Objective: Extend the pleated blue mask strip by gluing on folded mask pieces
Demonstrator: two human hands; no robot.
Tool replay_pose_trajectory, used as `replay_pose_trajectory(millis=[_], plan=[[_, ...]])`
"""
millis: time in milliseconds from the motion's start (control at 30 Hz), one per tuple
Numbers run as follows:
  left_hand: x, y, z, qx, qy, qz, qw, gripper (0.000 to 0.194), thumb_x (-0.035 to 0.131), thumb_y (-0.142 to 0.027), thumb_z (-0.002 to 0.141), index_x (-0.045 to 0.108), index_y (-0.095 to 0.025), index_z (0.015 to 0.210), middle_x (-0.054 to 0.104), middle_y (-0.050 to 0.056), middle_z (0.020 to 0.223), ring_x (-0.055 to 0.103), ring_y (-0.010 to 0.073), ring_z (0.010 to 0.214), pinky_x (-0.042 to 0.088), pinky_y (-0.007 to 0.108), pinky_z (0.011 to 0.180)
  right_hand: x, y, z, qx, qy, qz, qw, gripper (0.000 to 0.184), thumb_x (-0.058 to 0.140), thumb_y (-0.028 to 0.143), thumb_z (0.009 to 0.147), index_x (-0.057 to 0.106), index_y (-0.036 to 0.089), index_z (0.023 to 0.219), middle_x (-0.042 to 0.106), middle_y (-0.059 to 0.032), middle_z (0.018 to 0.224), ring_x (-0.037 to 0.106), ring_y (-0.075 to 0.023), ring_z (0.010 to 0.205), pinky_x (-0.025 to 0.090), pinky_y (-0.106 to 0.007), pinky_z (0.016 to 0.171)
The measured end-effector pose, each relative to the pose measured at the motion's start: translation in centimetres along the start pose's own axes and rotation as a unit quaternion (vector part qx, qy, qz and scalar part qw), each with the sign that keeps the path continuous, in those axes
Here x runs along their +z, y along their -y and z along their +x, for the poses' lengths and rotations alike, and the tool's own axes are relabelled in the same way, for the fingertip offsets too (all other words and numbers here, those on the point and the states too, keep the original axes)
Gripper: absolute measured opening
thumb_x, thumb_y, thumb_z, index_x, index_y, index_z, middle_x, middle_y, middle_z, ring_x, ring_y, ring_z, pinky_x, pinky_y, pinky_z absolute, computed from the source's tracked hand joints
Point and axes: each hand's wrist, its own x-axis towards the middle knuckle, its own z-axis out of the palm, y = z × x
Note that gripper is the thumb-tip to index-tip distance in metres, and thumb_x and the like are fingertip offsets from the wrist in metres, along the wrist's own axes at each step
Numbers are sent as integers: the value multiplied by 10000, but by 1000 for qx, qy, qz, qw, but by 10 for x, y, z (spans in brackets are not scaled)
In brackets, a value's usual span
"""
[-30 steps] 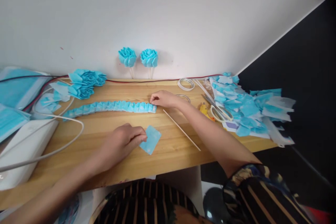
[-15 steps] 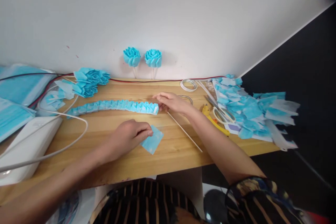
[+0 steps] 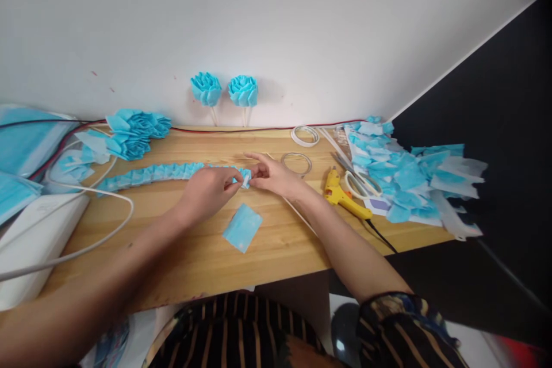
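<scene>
A long pleated blue strip [image 3: 150, 173] lies across the wooden table. Both my hands are at its right end. My left hand [image 3: 211, 190] covers part of the strip, with thumb and fingertips pinched on it. From the other side, my right hand [image 3: 276, 176] pinches the strip's tip, one finger stretched out above. In front of them a loose blue square [image 3: 242, 228] of thin fabric lies flat. A thin stick [image 3: 304, 219] passes partly beneath my right forearm.
Two blue fabric flowers [image 3: 244, 91] on sticks stand by the wall; more flowers [image 3: 135, 132] lie left. At right are tape [image 3: 305, 135], a wire ring [image 3: 296, 164], a yellow glue gun [image 3: 345, 195], scissors [image 3: 362, 184] and blue scraps [image 3: 401, 172]. A white power bank [image 3: 47, 236] with cables is left.
My left hand has let go of the blue square and moved up to the strip's right end. My right hand drew away from the strip's tip, then came back to pinch it.
</scene>
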Motion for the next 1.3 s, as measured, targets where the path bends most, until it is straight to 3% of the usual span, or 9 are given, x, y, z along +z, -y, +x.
replay_pose_trajectory(millis=[267,400,767,1300], plan=[[10,7,-6,31,-38,-11,999,183,545,-249,899,717,-202,857,741,33,797,636,178,721,399,285,683,9,6,-4,19,-44,24,999,673,589,109,754,428,195,1402,569,35,826,528,-87,661,406,-207,557],[12,6,-7,38,-66,-23,997,176,559,-277,910,713,-202,868,692,14,719,608,167,688,390,292,683,10,5,-4,20,-42,48,998,665,598,119,749,438,218,1387,564,42,810,532,-89,648,430,-196,526],[16,4,-7,21,-100,-30,994,187,543,-264,903,722,-213,886,650,-3,668,557,149,630,373,306,686,14,7,-5,14,-42,61,997,636,599,108,778,448,236,1383,609,35,827,561,-82,641,460,-208,578],[11,2,-6,-10,-91,-22,996,214,574,-335,897,724,-203,818,538,-27,561,469,128,543,302,286,611,23,10,-6,-24,-56,42,997,660,607,87,747,454,229,1373,592,49,794,569,-92,680,450,-232,644]])
